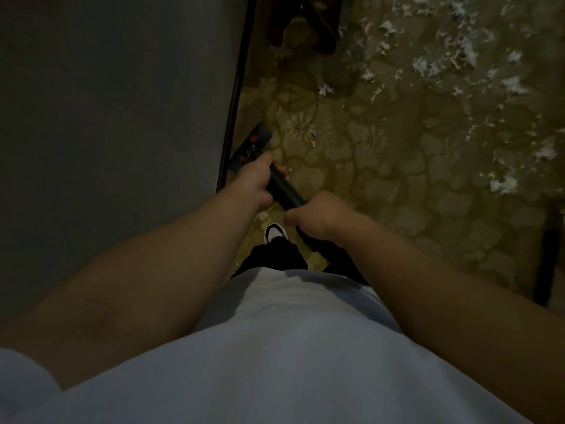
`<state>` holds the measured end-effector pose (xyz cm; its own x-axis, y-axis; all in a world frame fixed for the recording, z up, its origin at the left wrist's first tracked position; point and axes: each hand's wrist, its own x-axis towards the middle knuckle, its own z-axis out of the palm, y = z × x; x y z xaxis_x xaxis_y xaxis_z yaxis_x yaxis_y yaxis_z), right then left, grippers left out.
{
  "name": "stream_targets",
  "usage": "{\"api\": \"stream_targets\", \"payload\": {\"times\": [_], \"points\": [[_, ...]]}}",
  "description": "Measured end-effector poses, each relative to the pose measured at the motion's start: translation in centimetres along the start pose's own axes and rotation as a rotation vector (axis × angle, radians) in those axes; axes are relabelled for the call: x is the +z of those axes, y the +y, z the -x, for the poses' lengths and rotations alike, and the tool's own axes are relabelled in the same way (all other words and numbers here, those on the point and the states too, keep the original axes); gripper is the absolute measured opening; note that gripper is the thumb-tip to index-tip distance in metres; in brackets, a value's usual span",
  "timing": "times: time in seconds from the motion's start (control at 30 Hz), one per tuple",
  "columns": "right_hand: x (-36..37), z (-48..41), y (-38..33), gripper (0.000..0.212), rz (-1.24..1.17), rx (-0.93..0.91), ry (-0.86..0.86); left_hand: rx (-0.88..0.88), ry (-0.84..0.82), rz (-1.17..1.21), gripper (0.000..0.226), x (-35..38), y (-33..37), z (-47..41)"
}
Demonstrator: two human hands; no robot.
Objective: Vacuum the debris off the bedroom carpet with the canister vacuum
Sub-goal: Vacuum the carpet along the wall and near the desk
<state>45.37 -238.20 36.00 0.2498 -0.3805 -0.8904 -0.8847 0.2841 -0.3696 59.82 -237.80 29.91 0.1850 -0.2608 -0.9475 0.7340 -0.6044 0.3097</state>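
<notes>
Black plastic is what you are gripping: both hands are wrapped round the wand (286, 191). Your left hand (253, 182) is lower down, close to the head, and your right hand (318, 215) is higher up, near your body. That split grip looks meant to let the lower hand steer while the upper one drives.

The head (252, 146) sits on the carpet (382, 179), tight against the dark trim of the grey surface (107, 117) on your left. I cannot tell whether that surface is a wall or a bed side. The wand slopes down and away to the left, which seems to keep the head running along that edge.

Only a few specks (313, 139) lie near the head. The bulk of the debris (458, 56), white scraps, is scattered well apart from it across the upper right. By my reading, most of the job is still waiting out there.
</notes>
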Motion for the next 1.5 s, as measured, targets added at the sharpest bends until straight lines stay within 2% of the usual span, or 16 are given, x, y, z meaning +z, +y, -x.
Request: {"api": "stream_targets", "payload": {"times": [0.23,0.33,0.47,0.57,0.8,1.07,1.27,1.5], "points": [[0.2,0.3,1.6,0.030,-0.046,0.026,-0.033,0.007,0.030,-0.031,0.011,0.0,-1.7,0.3],[-0.2,0.9,3.3,0.029,-0.049,0.015,-0.069,0.010,0.047,0.027,0.007,0.4,-3.5,0.9],[-1.6,2.0,6.5,0.023,-0.030,-0.009,-0.111,0.019,0.069,0.124,0.023,1.8,-7.2,2.2],[-3.1,3.0,10.0,0.023,0.034,-0.039,-0.153,0.042,0.117,0.166,0.024,3.3,-10.8,3.0],[-8.9,7.3,21.4,0.025,0.153,-0.049,-0.181,0.008,0.187,0.103,0.017,11.4,-21.7,4.8],[-15.2,11.6,33.0,0.032,-0.078,0.065,-0.075,-0.064,0.027,-0.066,0.010,23.4,-29.1,6.9],[-17.9,13.5,36.4,0.027,-0.106,0.077,0.009,-0.080,-0.080,-0.061,0.016,28.2,-30.4,8.7],[-19.4,13.0,34.0,0.029,-0.085,0.035,0.074,-0.030,-0.087,-0.058,0.008,29.3,-26.9,8.4]]}}
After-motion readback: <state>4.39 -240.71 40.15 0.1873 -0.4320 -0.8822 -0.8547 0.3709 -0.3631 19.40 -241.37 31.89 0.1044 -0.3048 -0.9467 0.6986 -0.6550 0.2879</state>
